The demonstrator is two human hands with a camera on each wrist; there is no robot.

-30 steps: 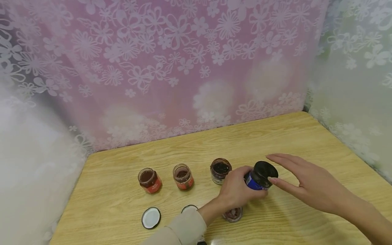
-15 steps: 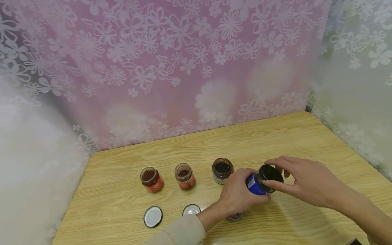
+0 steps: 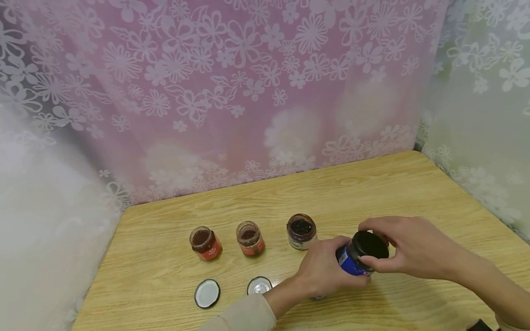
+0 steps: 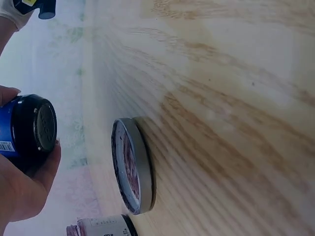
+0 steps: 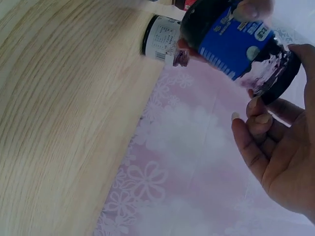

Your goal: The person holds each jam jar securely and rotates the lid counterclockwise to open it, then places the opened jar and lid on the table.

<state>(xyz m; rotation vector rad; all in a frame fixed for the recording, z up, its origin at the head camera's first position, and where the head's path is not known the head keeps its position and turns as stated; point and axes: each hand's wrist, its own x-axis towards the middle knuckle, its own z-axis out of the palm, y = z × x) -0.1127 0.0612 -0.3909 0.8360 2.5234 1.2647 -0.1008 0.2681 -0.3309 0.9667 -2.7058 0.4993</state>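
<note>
My left hand [image 3: 325, 267] grips a glass jar with a blue label [image 3: 351, 264], held tilted above the table. Its black lid [image 3: 374, 244] is on the mouth, and my right hand [image 3: 424, 248] pinches the lid's rim between thumb and fingers. Dark purple smears show through the glass just under the lid [image 5: 281, 78] in the right wrist view. From the left wrist, the jar's dark base [image 4: 45, 125] is visible. Below the left hand, an upturned lid with reddish residue [image 4: 142, 169] lies on the table; in the head view that hand nearly hides it.
Behind the left hand stands an uncovered jar of dark contents [image 3: 301, 231]. Two uncovered jars with red labels, one at the left [image 3: 205, 243] and another beside it [image 3: 250, 239], stand farther left. Two upturned lids, one white inside [image 3: 207, 293] and one silvery [image 3: 259, 285], lie nearer me.
My right hand has closed from spread fingers onto the jar's black lid. The held jar has shifted slightly right and toward me, with the left hand following.
</note>
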